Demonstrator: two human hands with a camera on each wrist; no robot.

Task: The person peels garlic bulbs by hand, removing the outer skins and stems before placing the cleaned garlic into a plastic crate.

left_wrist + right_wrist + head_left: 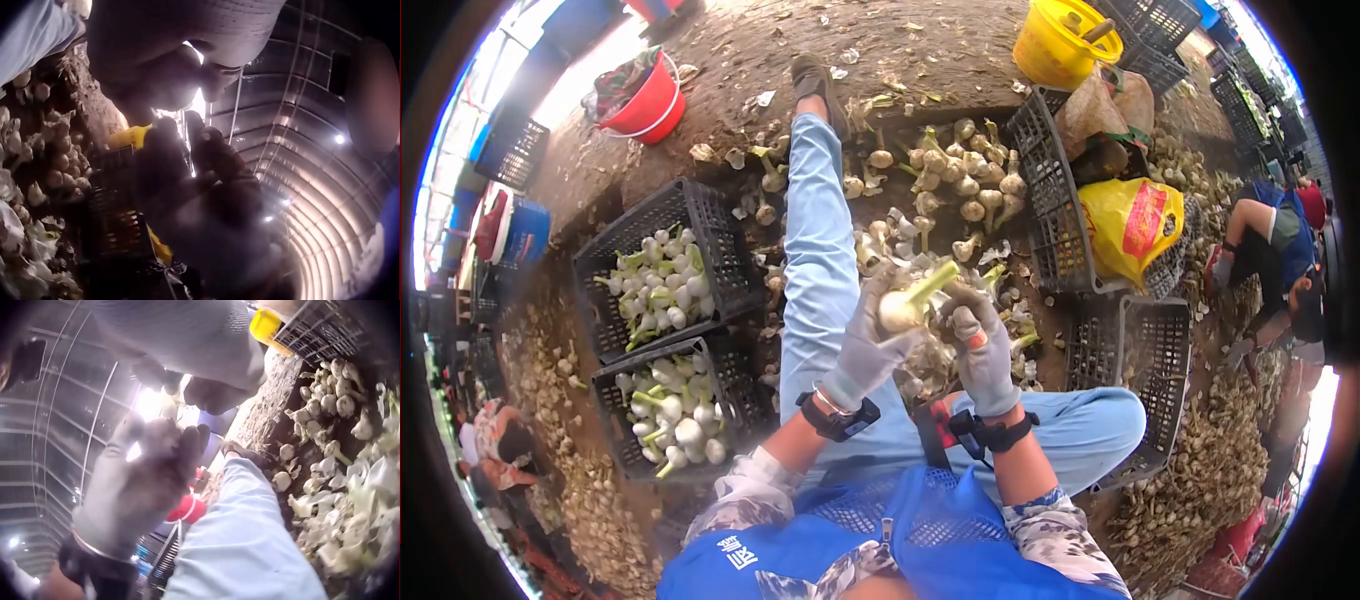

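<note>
Both hands wear pale work gloves and come together over the person's lap in the head view. The left hand (pixel 865 345) grips a white garlic bulb (pixel 900 312), whose thick green stem points up and to the right. Close to that stem, the right hand (pixel 985 365) has bent fingers, with an orange-red band around one of them; I cannot tell whether it pinches anything. Loose garlic skins (pixel 925 370) lie beneath the hands. In the right wrist view the left hand (pixel 140 475) faces the right hand (pixel 212 356); backlight hides the bulb there.
Two black crates (pixel 730 250) (pixel 745 390) at left hold cleaned garlic. Untrimmed garlic (pixel 970 175) lies ahead, beside a crate (pixel 1045 200) with a yellow bag (pixel 1135 230). Another crate (pixel 1155 345) stands right. Red (pixel 655 105) and yellow (pixel 1055 45) buckets stand farther off. Another person (pixel 1280 250) sits right.
</note>
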